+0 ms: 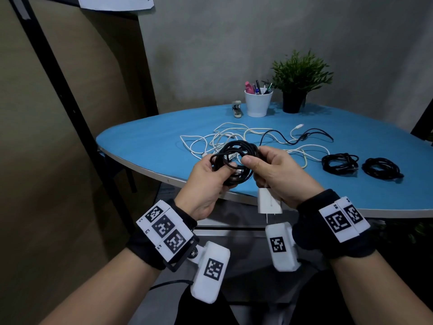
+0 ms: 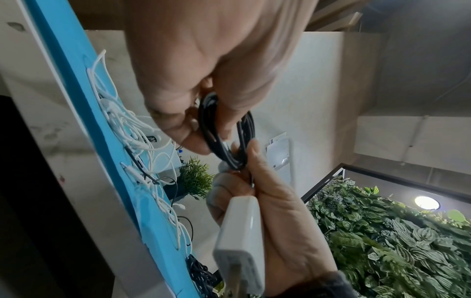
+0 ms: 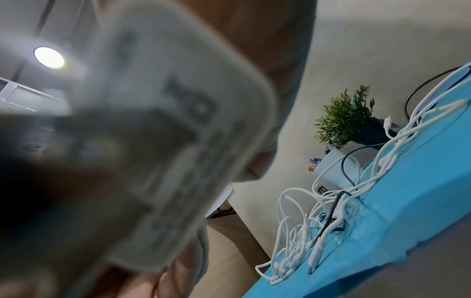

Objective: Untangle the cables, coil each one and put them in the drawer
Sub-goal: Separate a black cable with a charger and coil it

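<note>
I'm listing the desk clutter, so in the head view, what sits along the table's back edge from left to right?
Stapler → white pen cup → potted plant.

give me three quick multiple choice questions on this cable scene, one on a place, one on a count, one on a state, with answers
1. Where is the white charger plug?
A. in the pen cup
B. hanging below the right hand
C. flat on the table

2. How many finished black coils lie on the table?
A. two
B. none
C. five

3. What state are the white cables in?
A. neatly coiled
B. loose and tangled
C. in a drawer

Answers: B, it dangles under that hand; A, two coils lie side by side at the right; B, they sprawl in crossing loops.
</note>
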Tool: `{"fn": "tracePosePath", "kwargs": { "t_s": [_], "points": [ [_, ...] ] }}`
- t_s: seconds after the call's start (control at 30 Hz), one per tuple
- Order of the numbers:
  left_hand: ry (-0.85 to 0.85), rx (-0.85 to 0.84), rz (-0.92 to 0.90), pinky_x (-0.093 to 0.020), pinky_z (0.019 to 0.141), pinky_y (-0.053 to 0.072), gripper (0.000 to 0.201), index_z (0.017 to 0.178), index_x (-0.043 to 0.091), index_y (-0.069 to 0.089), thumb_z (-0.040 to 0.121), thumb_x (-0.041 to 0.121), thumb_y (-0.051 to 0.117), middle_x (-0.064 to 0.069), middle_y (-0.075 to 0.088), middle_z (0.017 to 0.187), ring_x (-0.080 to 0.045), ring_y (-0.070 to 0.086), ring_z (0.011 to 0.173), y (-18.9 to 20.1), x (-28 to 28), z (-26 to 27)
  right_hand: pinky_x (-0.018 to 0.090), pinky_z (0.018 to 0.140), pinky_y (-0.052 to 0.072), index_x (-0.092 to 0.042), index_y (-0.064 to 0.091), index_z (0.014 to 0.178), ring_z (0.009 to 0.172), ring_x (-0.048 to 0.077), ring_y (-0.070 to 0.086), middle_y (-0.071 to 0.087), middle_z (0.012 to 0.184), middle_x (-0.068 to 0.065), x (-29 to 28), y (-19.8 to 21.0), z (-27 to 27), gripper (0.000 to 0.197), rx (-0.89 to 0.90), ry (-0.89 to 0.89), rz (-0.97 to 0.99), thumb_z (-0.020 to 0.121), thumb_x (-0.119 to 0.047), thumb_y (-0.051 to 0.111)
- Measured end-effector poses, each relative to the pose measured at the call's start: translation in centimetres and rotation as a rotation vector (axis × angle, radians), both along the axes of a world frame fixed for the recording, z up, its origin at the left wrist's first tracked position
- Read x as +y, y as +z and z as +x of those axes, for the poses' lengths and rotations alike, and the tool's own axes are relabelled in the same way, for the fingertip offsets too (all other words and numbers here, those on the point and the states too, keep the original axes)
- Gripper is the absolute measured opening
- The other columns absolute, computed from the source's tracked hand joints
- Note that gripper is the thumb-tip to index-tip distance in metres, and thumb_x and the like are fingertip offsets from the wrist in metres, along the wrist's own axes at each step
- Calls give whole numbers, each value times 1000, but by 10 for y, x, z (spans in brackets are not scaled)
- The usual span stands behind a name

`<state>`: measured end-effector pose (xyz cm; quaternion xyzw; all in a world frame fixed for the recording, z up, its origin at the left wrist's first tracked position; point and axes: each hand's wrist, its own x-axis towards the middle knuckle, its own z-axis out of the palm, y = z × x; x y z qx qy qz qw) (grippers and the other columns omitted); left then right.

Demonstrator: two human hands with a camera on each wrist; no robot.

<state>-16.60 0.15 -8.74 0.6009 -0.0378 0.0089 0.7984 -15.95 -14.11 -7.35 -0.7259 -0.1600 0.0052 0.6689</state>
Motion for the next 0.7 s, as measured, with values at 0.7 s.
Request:
{"fn": "tracePosePath", "kwargs": {
  "t_s": [0.7],
  "points": [
    [-256, 16, 157, -32, 78, 35, 38, 104, 19, 52, 69, 21, 69, 5, 65, 85, -9, 63, 80, 7, 16, 0, 14, 40, 33, -15, 52, 84, 40, 4, 36, 50, 66, 1, 3, -6, 0, 23, 34, 13, 29, 101, -11, 37]
  ]
}}
